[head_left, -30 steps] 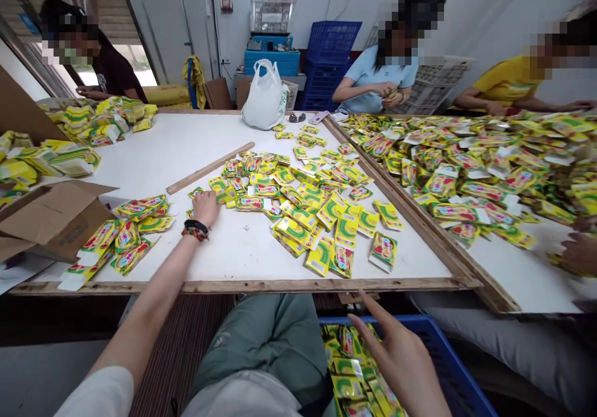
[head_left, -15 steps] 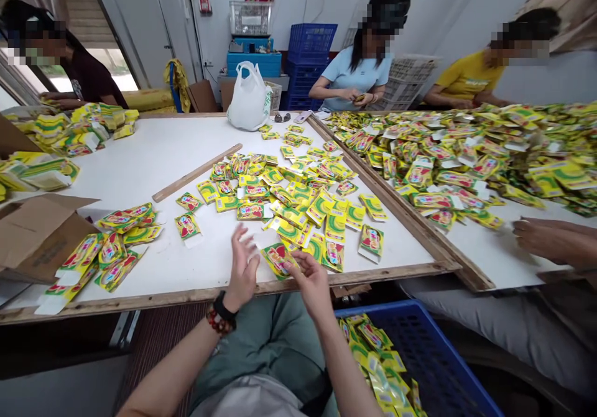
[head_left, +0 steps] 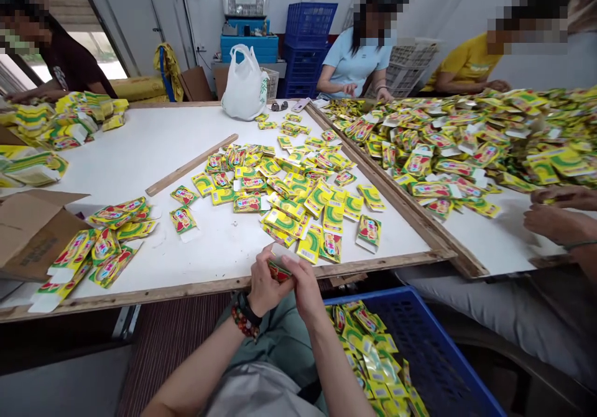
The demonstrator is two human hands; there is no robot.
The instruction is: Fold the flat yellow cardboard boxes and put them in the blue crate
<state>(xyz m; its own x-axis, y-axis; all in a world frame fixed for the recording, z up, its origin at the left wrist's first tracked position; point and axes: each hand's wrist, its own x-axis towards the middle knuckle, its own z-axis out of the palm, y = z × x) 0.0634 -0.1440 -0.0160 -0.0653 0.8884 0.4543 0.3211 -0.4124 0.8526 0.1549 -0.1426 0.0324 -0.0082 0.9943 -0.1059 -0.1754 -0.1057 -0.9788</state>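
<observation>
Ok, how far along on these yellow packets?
Seemingly done: the yellow packets in the blue plastic crate. In hand: one packet, pinched between left hand and right hand. Left: the loose packets on the white table, plus the bigger heap beside it.

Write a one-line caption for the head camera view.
Left hand and right hand hold a sachet above the table's wooden edge.
</observation>
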